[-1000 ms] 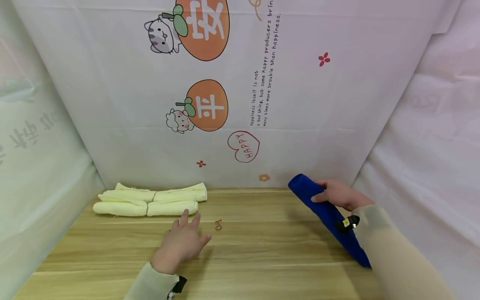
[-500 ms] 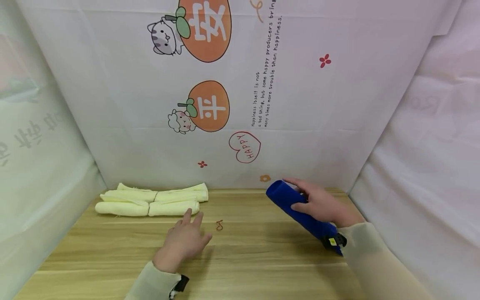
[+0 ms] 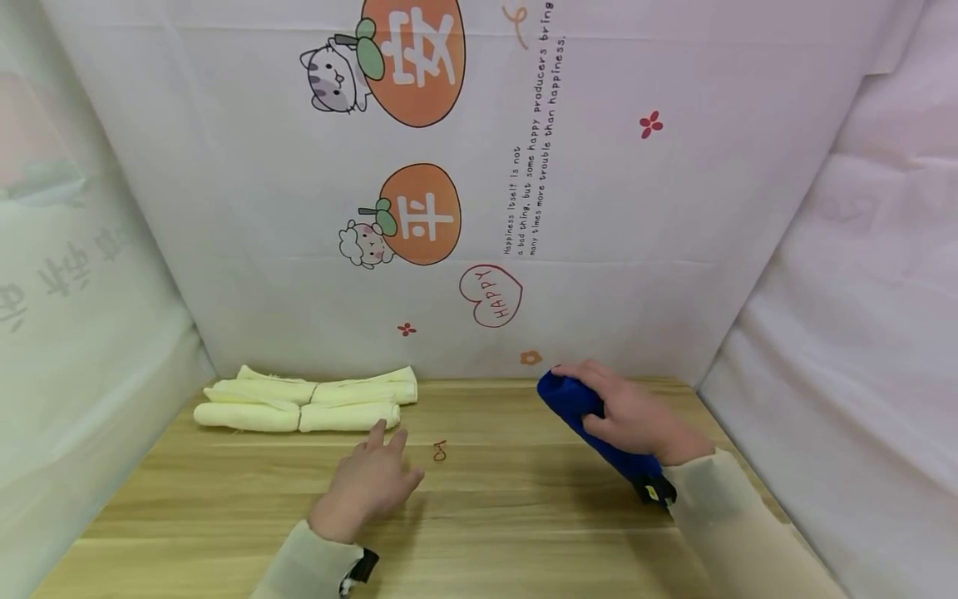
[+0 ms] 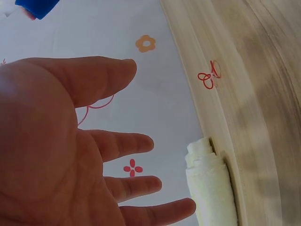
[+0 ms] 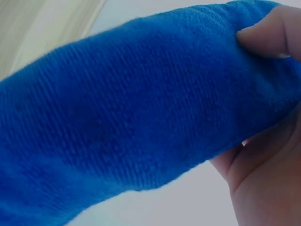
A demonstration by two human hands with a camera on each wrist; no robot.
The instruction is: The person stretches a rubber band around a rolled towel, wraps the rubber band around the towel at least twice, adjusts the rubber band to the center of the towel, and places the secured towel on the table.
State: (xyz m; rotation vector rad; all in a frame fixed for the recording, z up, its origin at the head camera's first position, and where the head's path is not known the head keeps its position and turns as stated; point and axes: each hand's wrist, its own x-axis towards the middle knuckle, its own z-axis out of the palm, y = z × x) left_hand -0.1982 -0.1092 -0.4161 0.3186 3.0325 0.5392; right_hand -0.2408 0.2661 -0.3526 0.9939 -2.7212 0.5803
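Observation:
On the right of the head view, my right hand grips a rolled blue towel near its far end. In the right wrist view the towel fills most of the picture, with the thumb pressed over its top. Its near end is hidden by my wrist. My left hand hovers with fingers spread, holding nothing. Just beyond its fingertips lie rolled pale yellow towels, tied round the middle. The left wrist view shows the bare palm and the end of one yellow roll.
A small red looped band or mark is on the wooden table between the hands. A white printed sheet stands along the back, and white cloth walls rise at both sides.
My right hand has carried the blue towel leftward, and the towel's far end has dipped slightly in the last half second. My left hand has stayed almost still.

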